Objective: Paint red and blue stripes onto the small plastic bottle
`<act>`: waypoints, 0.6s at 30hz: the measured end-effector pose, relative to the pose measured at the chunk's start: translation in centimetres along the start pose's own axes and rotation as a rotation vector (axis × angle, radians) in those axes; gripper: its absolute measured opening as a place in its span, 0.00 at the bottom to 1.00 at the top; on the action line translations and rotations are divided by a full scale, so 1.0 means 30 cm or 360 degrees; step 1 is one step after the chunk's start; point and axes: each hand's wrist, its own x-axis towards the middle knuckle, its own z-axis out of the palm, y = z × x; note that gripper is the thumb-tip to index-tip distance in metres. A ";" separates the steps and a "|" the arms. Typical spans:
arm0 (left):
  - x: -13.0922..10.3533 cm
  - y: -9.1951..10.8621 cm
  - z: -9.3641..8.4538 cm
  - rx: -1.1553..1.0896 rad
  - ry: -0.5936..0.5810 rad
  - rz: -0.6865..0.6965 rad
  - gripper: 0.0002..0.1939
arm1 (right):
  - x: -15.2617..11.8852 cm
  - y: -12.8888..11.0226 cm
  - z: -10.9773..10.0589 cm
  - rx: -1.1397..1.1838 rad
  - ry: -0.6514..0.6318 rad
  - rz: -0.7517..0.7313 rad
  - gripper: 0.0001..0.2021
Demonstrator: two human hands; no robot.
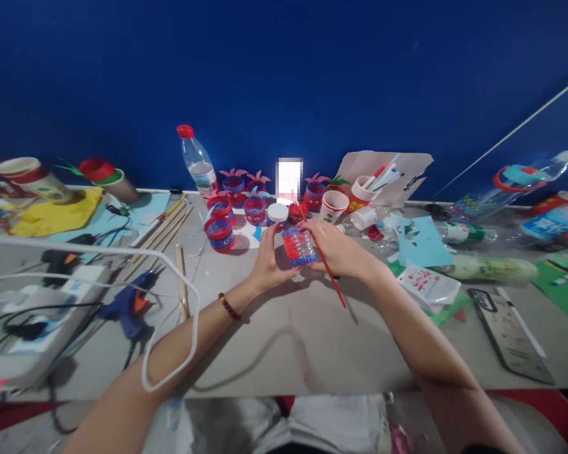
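Observation:
Between my two hands is a clear ridged plastic bottle piece (298, 246), painted red on its left part and blue along its lower edge. My left hand (268, 261) grips it from the left, thumb below and fingers at its upper edge. On the right, my right hand (329, 247) touches the piece and also holds a thin red paintbrush (334, 284), which slants down to the right. Just beyond my hands are a white round lid or jar (278, 214) and a small red container (298, 211). Painted red and blue cups (220, 234) stand to the left of them.
A tall bottle (197, 164) stands behind the cups. At the left lie a blue glue gun (131, 306), wooden sticks (163, 234), a power strip (59, 325) and a white cable looping over my left forearm. Paper cups (334, 205), bottles and a phone (508, 334) are at the right.

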 end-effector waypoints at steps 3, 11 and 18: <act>0.001 -0.005 -0.001 0.0041 -0.0053 0.0032 0.55 | -0.002 -0.023 0.002 -0.0111 -0.0017 -0.0022 0.37; 0.000 0.007 -0.006 0.0069 -0.0084 -0.0068 0.46 | 0.006 -0.036 -0.028 0.0051 0.0064 -0.0093 0.34; -0.002 0.009 0.005 -0.0039 -0.0148 -0.0029 0.47 | 0.031 0.043 -0.114 0.0530 0.0672 0.0208 0.15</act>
